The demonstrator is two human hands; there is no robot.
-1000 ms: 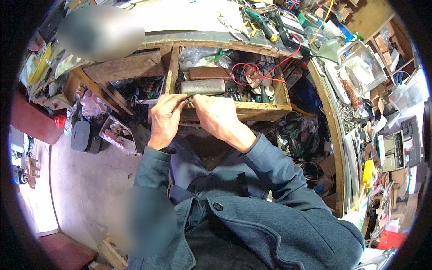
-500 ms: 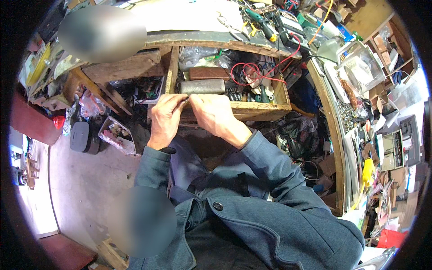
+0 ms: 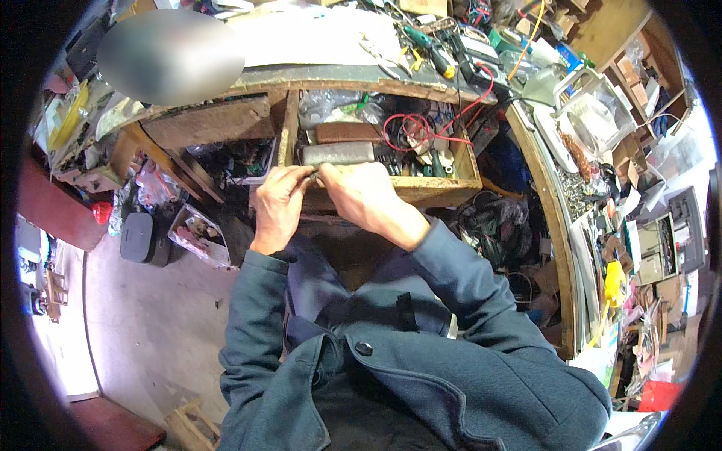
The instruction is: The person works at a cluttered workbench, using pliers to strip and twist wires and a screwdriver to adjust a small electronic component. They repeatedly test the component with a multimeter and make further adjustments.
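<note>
Both of my hands meet at the front left corner of an open wooden drawer [image 3: 440, 183], their fingertips together. My left hand [image 3: 277, 204] is pinched shut, with a tiny dark thing at its fingertips, too small to name. Closed as well, my right hand [image 3: 367, 197] presses thumb and forefinger against the same spot; its grip hides most of what it holds. Just beyond the fingers, inside the drawer, lies a grey oblong block [image 3: 338, 155], with a reddish-brown block [image 3: 347, 133] behind it. To their right are red wires [image 3: 406, 129] and a dark green handle [image 3: 438, 163].
The bench top bears a white sheet [image 3: 308, 41], pliers [image 3: 382, 59] and a green-handled screwdriver [image 3: 430, 49]. A cluttered side bench [image 3: 553, 218] runs along my right. On the floor at left stand a dark grey case [image 3: 138, 238] and a small box of scraps [image 3: 199, 234].
My hands keep the same pinch near the drawer front, with only slight finger movement. The whole view has shifted a little.
</note>
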